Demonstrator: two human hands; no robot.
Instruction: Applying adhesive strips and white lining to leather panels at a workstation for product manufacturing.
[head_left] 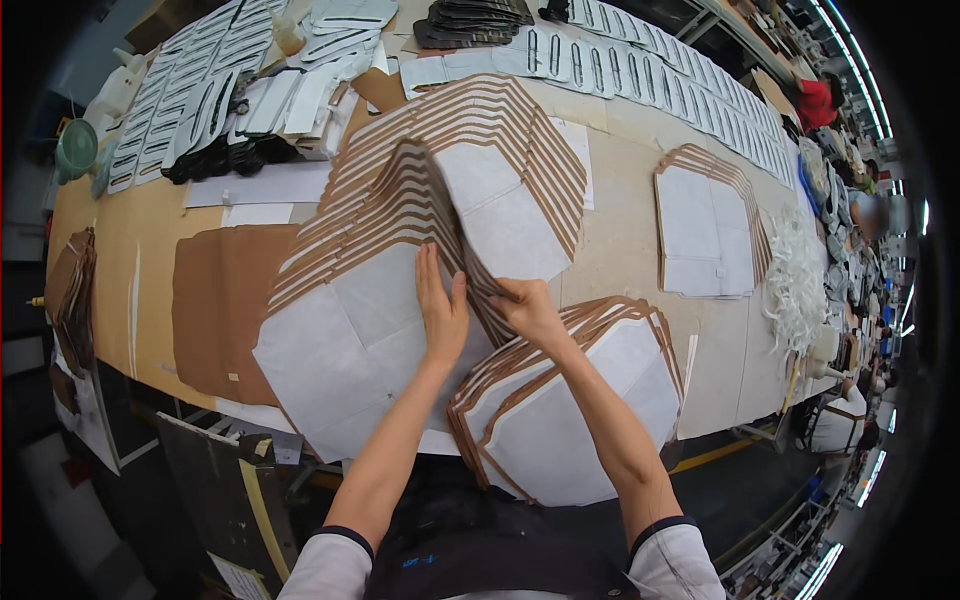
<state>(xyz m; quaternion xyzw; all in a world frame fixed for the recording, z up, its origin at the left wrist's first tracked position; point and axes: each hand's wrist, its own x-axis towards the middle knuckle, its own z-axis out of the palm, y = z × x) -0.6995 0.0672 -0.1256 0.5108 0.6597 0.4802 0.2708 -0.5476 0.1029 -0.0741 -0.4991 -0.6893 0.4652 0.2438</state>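
Left of and beyond the near stack of panels (530, 430) on the counter (620, 240), the fanned panels (360, 320) are bent into a ridge (410, 190) running lengthwise toward it, pinched at the edge by the nearer right hand (530, 312) and flanked by the flat left hand (442, 305).

- We wear white short sleeves: the left sleeve (325, 568) and the right sleeve (682, 568) each end in a narrow dark band.
- Thin dark strands cross the white cloth of our right sleeve.
- Over our front we have a dark, nearly black apron (500, 550), its cloth softly creased.
- A small bright blue marking (420, 562) sits on the apron.
- Our left forearm (390, 450) and right forearm (610, 430) are bare below the cuffs.
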